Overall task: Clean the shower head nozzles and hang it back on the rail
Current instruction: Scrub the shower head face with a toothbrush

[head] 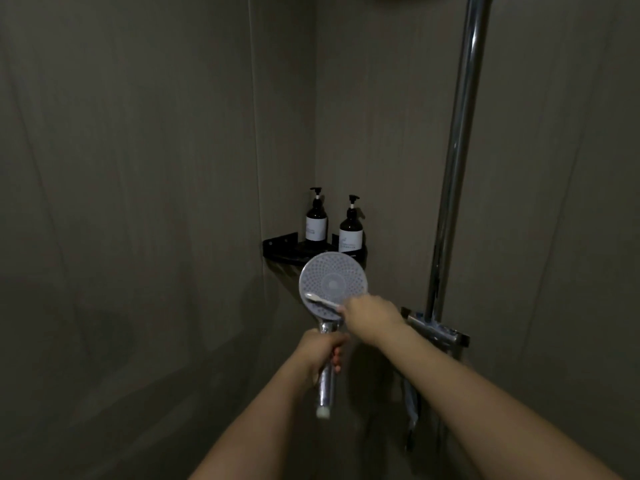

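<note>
Head view of a dim shower corner: the left hand [320, 353] has its fingers curled round the chrome handle of the shower head [332, 284], whose round nozzle face rises just above those fingers and faces the camera. Fingers of the right hand [372, 315] pinch a white toothbrush [322, 300], its bristle end lying on the lower part of the nozzle face, left of the fingertips. Beyond the right hand stands the rail [457, 161]; behind the shower head, two pump bottles [316, 220] sit on a black corner shelf [280, 245].

Shower head [333, 282] up front, two bottles [316, 220] on the corner shelf [280, 249] behind it, rail [457, 161] to the right.
</note>
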The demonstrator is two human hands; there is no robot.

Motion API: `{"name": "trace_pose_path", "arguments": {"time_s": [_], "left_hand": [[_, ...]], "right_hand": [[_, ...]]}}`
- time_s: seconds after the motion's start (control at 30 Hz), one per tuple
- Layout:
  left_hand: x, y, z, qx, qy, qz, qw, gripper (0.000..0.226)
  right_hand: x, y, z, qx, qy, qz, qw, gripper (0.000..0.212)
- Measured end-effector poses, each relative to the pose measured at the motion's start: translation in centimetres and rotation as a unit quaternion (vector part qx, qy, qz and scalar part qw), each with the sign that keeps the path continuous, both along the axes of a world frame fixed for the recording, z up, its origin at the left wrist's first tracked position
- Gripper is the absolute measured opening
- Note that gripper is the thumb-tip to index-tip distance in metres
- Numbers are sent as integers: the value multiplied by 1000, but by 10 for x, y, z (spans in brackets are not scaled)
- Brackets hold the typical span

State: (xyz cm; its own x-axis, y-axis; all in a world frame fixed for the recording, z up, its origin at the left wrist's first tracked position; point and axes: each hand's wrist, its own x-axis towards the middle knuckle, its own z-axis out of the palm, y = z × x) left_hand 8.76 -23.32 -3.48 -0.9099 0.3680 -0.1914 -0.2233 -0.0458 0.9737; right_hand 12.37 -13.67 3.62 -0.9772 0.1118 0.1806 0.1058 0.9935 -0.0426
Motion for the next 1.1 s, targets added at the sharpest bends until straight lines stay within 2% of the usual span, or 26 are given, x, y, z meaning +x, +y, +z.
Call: {"name": "trace_pose_path", "arguments": {"time_s": [0.13,0.2,0.27,0.3,0.4,0.43,0.57,0.7,0.77,0.87,0.93,1.03,1.1], "left_hand": [[1,-6,2,2,-3,7,1000,36],[3,-7,1,1,-3,10,1000,35],[4,-5,2,10,-1,8,1000,33],[5,-4,5,14,0,5,1000,32],[7,-9,7,14,0,1,1000,32],[8,-11,6,8,0,2,1000,33],[10,-9,2,7,2,3,1000,30],[8,-16,2,32,-20,19,999,29],[5,-22,-4,23,-27,29,999,30],[5,-19,-7,19,-26,27,999,30],[6,-14,-3,19,-20,20,999,29],[3,-21,3,16,-9,18,1000,31],[-2,-31,0,12,-16,26,999,31]], "right_hand": [[8,24,2,16,31,-91,995,30],[11,12,3,43,58,-57,996,28],[13,-5,-4,54,55,4,997,29],[14,-3,-7,44,49,4,998,30],[20,17,-5,-13,54,-108,993,32],[21,19,-4,-7,65,-117,991,32],[20,-14,-6,42,72,-1,997,27],[19,0,-9,28,2,-49,998,33],[21,10,-4,47,-3,-71,996,34],[20,-7,2,67,52,-16,996,33],[19,-21,-4,55,38,24,997,35],[21,7,-10,-19,11,-59,998,35],[27,30,-9,-9,15,-109,994,37]]}}
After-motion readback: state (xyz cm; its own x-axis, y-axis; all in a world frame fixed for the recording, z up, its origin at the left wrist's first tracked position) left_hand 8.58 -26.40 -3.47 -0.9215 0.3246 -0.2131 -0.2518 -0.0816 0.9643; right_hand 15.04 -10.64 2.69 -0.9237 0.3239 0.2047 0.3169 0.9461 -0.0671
